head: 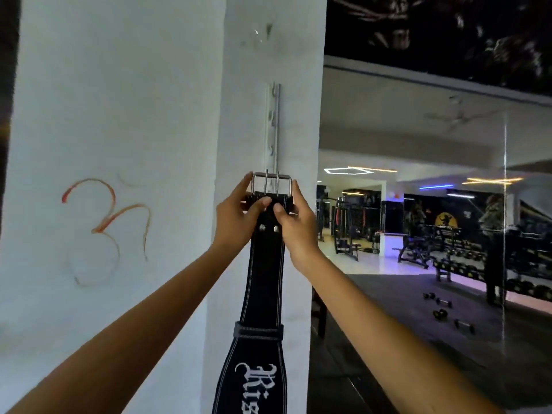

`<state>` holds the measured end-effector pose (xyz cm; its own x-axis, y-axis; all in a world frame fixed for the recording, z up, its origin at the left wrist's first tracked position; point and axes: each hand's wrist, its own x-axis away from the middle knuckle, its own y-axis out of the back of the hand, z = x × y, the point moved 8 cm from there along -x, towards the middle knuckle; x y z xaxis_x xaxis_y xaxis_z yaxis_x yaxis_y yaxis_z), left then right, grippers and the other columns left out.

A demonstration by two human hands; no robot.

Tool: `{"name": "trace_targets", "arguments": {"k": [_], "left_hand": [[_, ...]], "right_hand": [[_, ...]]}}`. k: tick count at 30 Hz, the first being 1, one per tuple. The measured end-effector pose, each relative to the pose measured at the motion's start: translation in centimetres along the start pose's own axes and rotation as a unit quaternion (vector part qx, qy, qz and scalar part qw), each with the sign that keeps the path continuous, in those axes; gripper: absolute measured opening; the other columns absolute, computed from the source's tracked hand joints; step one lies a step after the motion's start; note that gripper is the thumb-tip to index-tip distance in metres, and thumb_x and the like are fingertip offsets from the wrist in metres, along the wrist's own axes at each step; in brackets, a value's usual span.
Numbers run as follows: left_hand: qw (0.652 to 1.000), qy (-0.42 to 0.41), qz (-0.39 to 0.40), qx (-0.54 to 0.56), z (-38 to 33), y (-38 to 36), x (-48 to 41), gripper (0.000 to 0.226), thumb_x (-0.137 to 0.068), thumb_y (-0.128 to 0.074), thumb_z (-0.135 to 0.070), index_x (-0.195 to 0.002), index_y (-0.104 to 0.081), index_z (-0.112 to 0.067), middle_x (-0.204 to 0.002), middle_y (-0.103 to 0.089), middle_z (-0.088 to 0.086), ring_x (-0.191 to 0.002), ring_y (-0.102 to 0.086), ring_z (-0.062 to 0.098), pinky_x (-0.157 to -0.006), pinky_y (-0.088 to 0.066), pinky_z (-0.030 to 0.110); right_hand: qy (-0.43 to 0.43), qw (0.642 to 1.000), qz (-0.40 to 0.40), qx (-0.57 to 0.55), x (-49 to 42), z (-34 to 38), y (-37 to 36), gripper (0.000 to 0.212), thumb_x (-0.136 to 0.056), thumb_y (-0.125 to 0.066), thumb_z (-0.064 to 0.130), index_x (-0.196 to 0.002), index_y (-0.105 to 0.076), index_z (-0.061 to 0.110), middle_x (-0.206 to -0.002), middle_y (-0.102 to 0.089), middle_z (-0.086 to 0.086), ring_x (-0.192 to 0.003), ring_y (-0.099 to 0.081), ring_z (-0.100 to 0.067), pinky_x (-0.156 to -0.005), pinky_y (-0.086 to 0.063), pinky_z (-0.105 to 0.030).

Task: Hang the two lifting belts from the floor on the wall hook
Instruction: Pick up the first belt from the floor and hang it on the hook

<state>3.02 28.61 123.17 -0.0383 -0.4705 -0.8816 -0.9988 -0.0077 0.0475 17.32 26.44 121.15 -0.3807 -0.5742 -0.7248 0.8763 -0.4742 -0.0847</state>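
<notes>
A black lifting belt [264, 276] with white stitching and white lettering hangs straight down against a white pillar. Its metal two-prong buckle [271, 182] is at the top, level with the lowest hook of a vertical metal hook rail [274, 127] fixed to the pillar. My left hand [236, 218] grips the belt's top from the left, fingers at the buckle's corner. My right hand [294, 221] grips it from the right, thumb on the front. Whether the buckle rests on a hook I cannot tell. Only one belt is in view.
The white wall [104, 144] to the left bears an orange painted symbol [106, 228]. To the right a large mirror [433, 204] reflects gym machines and racks. Several dumbbells [448, 312] lie on the dark floor at right.
</notes>
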Motion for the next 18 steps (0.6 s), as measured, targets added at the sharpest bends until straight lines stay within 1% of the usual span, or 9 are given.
{"name": "trace_targets", "arguments": {"k": [2, 4, 5, 7, 10, 12, 13, 15, 18], "left_hand": [[1.0, 0.002, -0.013, -0.006, -0.2, -0.4, -4.2, 0.059, -0.089, -0.065, -0.027, -0.143, -0.042, -0.02, -0.105, -0.067, 0.004, -0.091, -0.063, 0.013, -0.085, -0.051, 0.02], [1.0, 0.022, -0.019, -0.003, 0.3, -1.0, -7.9, 0.059, -0.089, -0.065, -0.028, -0.143, -0.042, -0.021, -0.112, -0.069, 0.011, -0.096, -0.064, 0.016, -0.09, -0.05, 0.026], [0.999, 0.029, -0.026, -0.001, 0.8, -1.8, -10.6, 0.059, -0.089, -0.065, -0.028, -0.144, -0.041, -0.022, -0.115, -0.068, 0.013, -0.1, -0.065, 0.019, -0.091, -0.049, 0.027], [0.998, 0.059, -0.029, 0.016, 2.0, -2.5, -13.4, 0.059, -0.089, -0.065, -0.026, -0.144, -0.041, -0.022, -0.12, -0.067, 0.016, -0.105, -0.065, 0.023, -0.091, -0.048, 0.026], [0.992, 0.119, -0.044, 0.024, 5.1, -3.2, -13.5, 0.058, -0.089, -0.065, -0.024, -0.143, -0.043, -0.018, -0.13, -0.061, 0.017, -0.114, -0.061, 0.026, -0.096, -0.046, 0.027], [0.987, 0.154, -0.042, 0.031, 6.5, -3.5, -12.7, 0.059, -0.089, -0.066, -0.025, -0.143, -0.044, -0.016, -0.13, -0.061, 0.017, -0.116, -0.06, 0.026, -0.097, -0.046, 0.027], [0.986, 0.156, -0.039, 0.029, 6.9, -3.7, -12.4, 0.058, -0.089, -0.065, -0.024, -0.143, -0.043, -0.016, -0.128, -0.062, 0.017, -0.114, -0.061, 0.025, -0.095, -0.046, 0.026], [0.991, 0.128, -0.036, 0.015, 6.4, -4.1, -12.3, 0.057, -0.091, -0.063, -0.023, -0.143, -0.042, -0.018, -0.124, -0.065, 0.017, -0.108, -0.063, 0.021, -0.09, -0.045, 0.022], [0.995, 0.096, -0.034, -0.013, 5.9, -4.4, -12.0, 0.057, -0.093, -0.06, -0.023, -0.146, -0.038, -0.018, -0.13, -0.061, 0.016, -0.117, -0.06, 0.025, -0.091, -0.04, 0.018]], "right_hand": [[0.007, 1.0, 0.007, -0.003, -4.3, 1.2, -1.1, 0.063, -0.095, -0.057, 0.016, -0.148, -0.03, 0.037, -0.146, -0.047, 0.003, -0.122, -0.055, -0.015, -0.091, -0.051, -0.027], [0.006, 1.0, -0.006, 0.004, -8.2, 2.1, -1.8, 0.063, -0.094, -0.057, 0.016, -0.148, -0.03, 0.037, -0.145, -0.05, -0.005, -0.125, -0.055, -0.021, -0.099, -0.051, -0.036], [0.008, 1.0, -0.018, 0.001, -10.9, 2.3, -2.2, 0.063, -0.094, -0.056, 0.015, -0.148, -0.031, 0.037, -0.144, -0.051, -0.007, -0.126, -0.054, -0.024, -0.102, -0.049, -0.04], [0.002, 0.999, -0.031, 0.014, -14.1, 2.2, -2.9, 0.06, -0.095, -0.055, 0.015, -0.147, -0.033, 0.035, -0.147, -0.048, -0.005, -0.131, -0.049, -0.026, -0.106, -0.045, -0.042], [-0.014, 0.997, -0.007, 0.073, -15.4, -0.2, -4.1, 0.055, -0.096, -0.052, 0.017, -0.146, -0.036, 0.032, -0.149, -0.046, -0.005, -0.137, -0.039, -0.031, -0.11, -0.04, -0.044], [-0.028, 0.995, -0.005, 0.098, -15.2, -1.7, -4.1, 0.054, -0.095, -0.051, 0.018, -0.146, -0.037, 0.03, -0.148, -0.046, -0.008, -0.136, -0.039, -0.032, -0.11, -0.041, -0.044], [-0.027, 0.994, -0.008, 0.101, -15.0, -2.1, -3.9, 0.055, -0.095, -0.051, 0.018, -0.146, -0.037, 0.031, -0.147, -0.047, -0.008, -0.134, -0.041, -0.033, -0.109, -0.042, -0.044], [-0.004, 0.994, -0.015, 0.107, -15.0, -2.0, -3.4, 0.055, -0.096, -0.051, 0.018, -0.146, -0.035, 0.034, -0.143, -0.052, -0.009, -0.131, -0.045, -0.034, -0.107, -0.043, -0.046], [0.014, 0.992, -0.019, 0.125, -14.7, -2.0, -2.9, 0.056, -0.097, -0.051, 0.019, -0.147, -0.032, 0.036, -0.138, -0.053, -0.013, -0.131, -0.043, -0.034, -0.109, -0.04, -0.044]]}}
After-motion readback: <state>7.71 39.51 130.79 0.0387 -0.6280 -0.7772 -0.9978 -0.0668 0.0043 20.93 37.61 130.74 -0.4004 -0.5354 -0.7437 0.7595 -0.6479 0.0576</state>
